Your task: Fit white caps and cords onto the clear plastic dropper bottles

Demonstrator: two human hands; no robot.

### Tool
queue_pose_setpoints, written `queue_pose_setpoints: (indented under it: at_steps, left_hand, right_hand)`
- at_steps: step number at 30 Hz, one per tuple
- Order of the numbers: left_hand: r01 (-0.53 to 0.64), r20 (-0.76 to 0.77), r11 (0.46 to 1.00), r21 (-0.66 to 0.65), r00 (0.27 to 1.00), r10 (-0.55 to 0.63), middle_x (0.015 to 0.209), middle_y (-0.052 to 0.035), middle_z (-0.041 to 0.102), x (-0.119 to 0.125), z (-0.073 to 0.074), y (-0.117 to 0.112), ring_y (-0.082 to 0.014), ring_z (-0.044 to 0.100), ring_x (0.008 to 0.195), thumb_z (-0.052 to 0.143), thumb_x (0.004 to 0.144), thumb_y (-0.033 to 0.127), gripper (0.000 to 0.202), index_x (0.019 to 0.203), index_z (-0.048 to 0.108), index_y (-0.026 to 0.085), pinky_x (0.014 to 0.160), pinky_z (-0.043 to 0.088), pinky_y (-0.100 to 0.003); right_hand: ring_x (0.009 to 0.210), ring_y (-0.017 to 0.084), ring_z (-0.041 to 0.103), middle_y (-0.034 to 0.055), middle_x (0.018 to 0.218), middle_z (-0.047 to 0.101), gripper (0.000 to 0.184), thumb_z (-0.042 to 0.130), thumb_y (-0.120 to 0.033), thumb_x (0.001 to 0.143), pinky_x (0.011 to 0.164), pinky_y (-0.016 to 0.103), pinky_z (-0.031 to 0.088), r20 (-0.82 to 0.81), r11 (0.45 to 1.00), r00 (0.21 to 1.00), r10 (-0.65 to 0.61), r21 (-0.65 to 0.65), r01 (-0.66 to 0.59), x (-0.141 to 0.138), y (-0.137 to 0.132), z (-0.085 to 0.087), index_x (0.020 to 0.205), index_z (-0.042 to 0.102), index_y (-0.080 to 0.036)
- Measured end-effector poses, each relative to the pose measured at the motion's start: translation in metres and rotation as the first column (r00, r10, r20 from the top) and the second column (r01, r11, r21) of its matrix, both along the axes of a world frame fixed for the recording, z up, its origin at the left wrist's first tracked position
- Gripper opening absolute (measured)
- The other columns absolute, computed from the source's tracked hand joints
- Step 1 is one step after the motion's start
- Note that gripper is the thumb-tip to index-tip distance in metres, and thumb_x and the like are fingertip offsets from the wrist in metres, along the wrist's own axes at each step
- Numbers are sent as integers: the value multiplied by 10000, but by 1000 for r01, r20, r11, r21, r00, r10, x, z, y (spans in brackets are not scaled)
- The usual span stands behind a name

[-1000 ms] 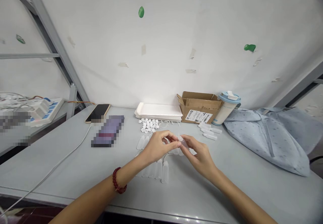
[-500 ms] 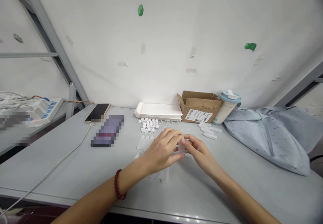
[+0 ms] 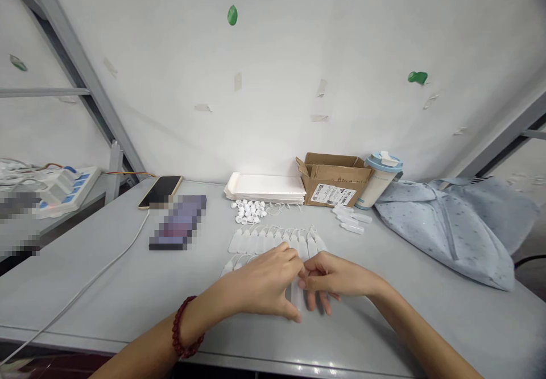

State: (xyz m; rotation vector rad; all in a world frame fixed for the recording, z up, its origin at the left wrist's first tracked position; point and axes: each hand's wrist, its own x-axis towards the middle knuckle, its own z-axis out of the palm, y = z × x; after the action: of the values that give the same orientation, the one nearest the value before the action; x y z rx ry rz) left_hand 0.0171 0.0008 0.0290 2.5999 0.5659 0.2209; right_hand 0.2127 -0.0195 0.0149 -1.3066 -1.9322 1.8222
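Note:
A small translucent plastic tube [image 3: 296,297] is low over the front row on the table, between my two hands. My left hand [image 3: 268,281] is curled around it, fingertips at its upper end and thumb near its lower end. From the other side my right hand [image 3: 335,278] pinches the tube's top with thumb and index finger, its other fingers hanging loosely. Behind them lies a neat row of similar translucent tubes [image 3: 260,241] with white looped strings at their tops. Part of a second, nearer row [image 3: 230,266] shows left of my hands; my left hand hides the rest.
White caps [image 3: 247,213] and loose strings [image 3: 284,208] lie before a white stack [image 3: 267,188]. Further right are a cardboard box [image 3: 335,182], a lidded cup [image 3: 379,182], several loose tubes [image 3: 352,228] and a blue-grey cloth bag [image 3: 443,231]. A cabled phone [image 3: 161,190] lies left.
Both hands have moved down toward the table's front edge with the tube, uncovering the back row. The right hand's lower fingers now hang below the tube's top.

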Motion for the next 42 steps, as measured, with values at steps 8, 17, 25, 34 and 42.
queue_pose_setpoints:
  at_steps: [8,17,25,34,42]
  left_hand:
    - [-74,-65,997,34,995,76,814,-24,521,-1,-8,4,-218,471,852,739,623,380,325,759,532,169,649,362,-274]
    - [-78,-102,995,56,991,83,791,-22,524,-2,-7,5,-219,466,852,743,621,411,342,752,542,168,633,343,-265]
    - [-55,-127,996,72,990,64,793,-27,522,-3,-5,5,-222,464,859,721,655,383,296,747,544,164,652,353,-273]
    - [-117,3,991,-72,993,118,820,-26,542,-5,-7,13,-212,492,858,648,700,478,335,836,582,180,648,370,-259]
    - [-453,245,891,22,867,434,791,-37,606,-11,-29,71,-188,535,788,400,859,258,220,743,565,169,701,405,-298]
  right_hand:
    - [407,40,432,0,616,627,184,521,-281,807,438,173,359,12,994,999,49,93,-50,-4,1,-5,755,602,-123]
    - [416,45,418,-7,612,612,166,506,-263,819,436,173,348,30,990,998,58,128,-61,-3,1,-8,798,605,-130]
    - [414,44,413,-10,597,602,200,514,-298,821,429,169,341,27,989,998,59,133,-62,-5,2,-7,803,612,-126]
    - [411,43,414,-17,587,595,187,520,-286,809,430,171,340,18,991,999,49,121,-51,-3,2,-6,815,619,-128]
    - [412,71,420,3,603,606,292,444,-406,850,429,202,343,94,928,976,-198,338,155,24,16,7,770,567,-153]
